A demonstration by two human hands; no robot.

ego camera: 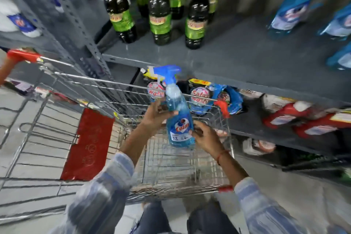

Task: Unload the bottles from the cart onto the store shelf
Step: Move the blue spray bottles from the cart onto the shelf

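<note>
Grey store shelf [237, 51] up ahead, wire cart [171, 167] down below. Fingers [171, 113] of the left hand [155, 116] wrapped round the upper part of the blue spray bottle [178, 118], just under the neck. Fingers [194, 132] of the right hand [205, 135] pressed on the lower right side near the bottom, helping to hold it. Both hands closed on the same bottle. Held up in the air over the cart basket, not touching the wire. Standing almost straight up, spray top [167, 71] high and leaning a little to the left, label facing back.

Out from the hands: both arms reaching forward from striped sleeves [112, 176], wrists bent up, a thin band on the right wrist. Shelf board lying farther ahead and higher than the bottle, so probably a lift up and forward next. Open grey space on the board between the green-capped dark bottles [159, 11] on the left and the blue bottles [292, 4] on the right. Blue ones look like the same kind, so likely a spot near them. Right hand a bit closer to that side. Cart floor looks bare, though blurry.
</note>
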